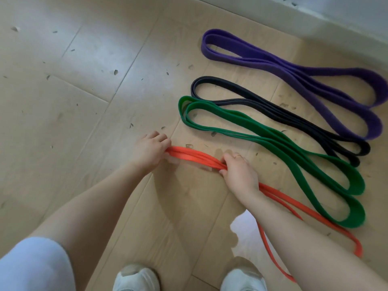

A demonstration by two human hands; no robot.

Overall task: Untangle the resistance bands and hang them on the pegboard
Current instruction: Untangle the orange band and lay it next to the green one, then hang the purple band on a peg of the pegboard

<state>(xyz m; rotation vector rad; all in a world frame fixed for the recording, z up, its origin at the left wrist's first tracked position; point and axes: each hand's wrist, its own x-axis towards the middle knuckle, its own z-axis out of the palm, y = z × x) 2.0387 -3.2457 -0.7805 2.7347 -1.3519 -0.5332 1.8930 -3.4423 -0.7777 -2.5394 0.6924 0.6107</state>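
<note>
Both hands are closed on the orange resistance band point(195, 157), which is gathered into several strands just above the floor. The left hand point(150, 151) grips the bundled end of the loops, fingers curled over it, while the right hand point(239, 175) is clamped round the same strands a little further along. Behind the right hand the rest of the orange band trails back beside the right forearm toward the white shoes point(136, 279), one strand lying apart from the others.

Three more bands are laid out on the cardboard sheets point(105, 101) in folded loops, side by side: the green band point(294, 152) nearest the orange one, then the black band point(294, 116), then the purple band point(304, 78) closest to the wall point(336, 15). The black band is touched or slightly overlapped by the green one near their left ends; otherwise they appear separated. No pegboard is seen in this view.

Several risks can be judged from here. If the orange bundle is lifted with its strands still crossed, a twist could be carried to the peg. The trailing tail runs close to the right shoe and could be stepped on, so that the band is stretched and snaps back. The tail also passes just beside the green band's near loop, which could be dragged along and re-tangled.
</note>
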